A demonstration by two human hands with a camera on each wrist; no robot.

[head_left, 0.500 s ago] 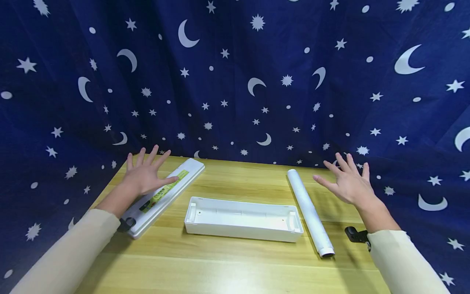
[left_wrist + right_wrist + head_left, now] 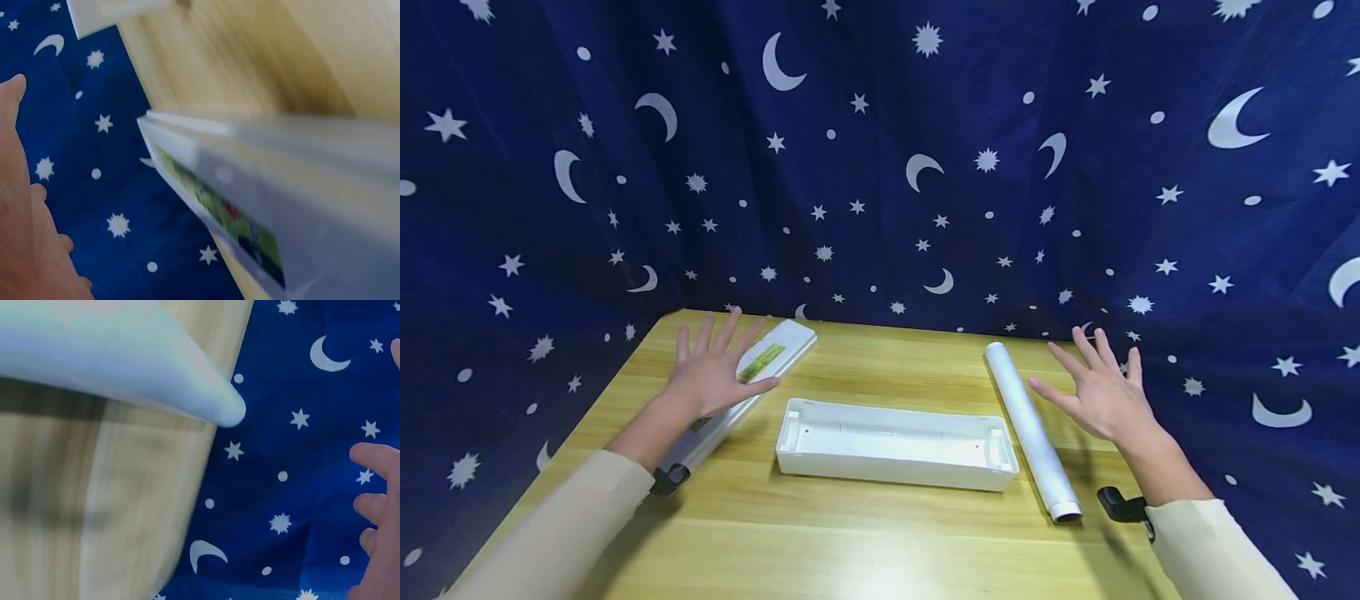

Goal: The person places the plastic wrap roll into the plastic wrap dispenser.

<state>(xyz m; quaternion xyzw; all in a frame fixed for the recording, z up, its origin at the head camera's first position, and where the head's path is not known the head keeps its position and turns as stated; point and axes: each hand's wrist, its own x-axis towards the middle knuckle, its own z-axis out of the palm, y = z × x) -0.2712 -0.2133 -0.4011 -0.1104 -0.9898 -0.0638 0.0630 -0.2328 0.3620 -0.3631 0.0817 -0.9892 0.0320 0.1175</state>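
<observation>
My left hand (image 2: 709, 379), fingers spread and palm down, hovers over a long white lid (image 2: 790, 335) with a yellow-green label (image 2: 762, 362). It covers the middle of the lid in the head view; the left wrist view shows the lid (image 2: 325, 187) close below. On the right, my right hand (image 2: 1105, 396) is spread in the air beside a white roll of plastic wrap (image 2: 1032, 429), holding nothing. The roll lies slanted, its hollow end towards me. Between the hands sits a long white box (image 2: 895, 473), uncovered, with a holder at each end inside.
Everything rests on a light wooden table (image 2: 880, 542). A dark blue curtain (image 2: 865, 167) with white moons and stars hangs behind it and round both sides. Black wrist straps show at the left sleeve (image 2: 572, 508) and the right sleeve (image 2: 1210, 542).
My left hand has moved a little to the right over the lid, and my right hand a little left and down, closer to the roll. The lid, box and roll lie where they were.
</observation>
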